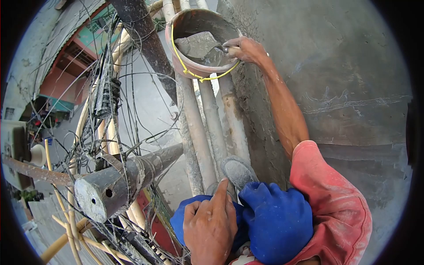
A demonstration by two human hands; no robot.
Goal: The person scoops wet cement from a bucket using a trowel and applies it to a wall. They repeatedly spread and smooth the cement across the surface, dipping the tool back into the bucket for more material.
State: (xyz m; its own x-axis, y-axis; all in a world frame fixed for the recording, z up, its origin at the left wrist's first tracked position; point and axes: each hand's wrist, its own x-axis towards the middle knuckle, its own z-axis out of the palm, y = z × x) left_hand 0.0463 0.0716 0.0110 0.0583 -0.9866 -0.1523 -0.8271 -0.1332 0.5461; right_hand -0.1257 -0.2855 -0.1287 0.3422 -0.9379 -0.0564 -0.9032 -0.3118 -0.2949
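My right hand grips the handle of a trowel, its fingers wrapped round it. The blade, coated with wet grey mortar, is inside a bucket at the top middle. A yellow cord handle hangs over the bucket's near side. Close to my body, my left hand is over my blue-clad knee, holding nothing. Its index finger points forward and the other fingers are partly bent.
Several bamboo poles run under the bucket and my shoe. A grey plastered wall rises on the right. On the left are tangled cables and a utility pole's metal end, with a street far below.
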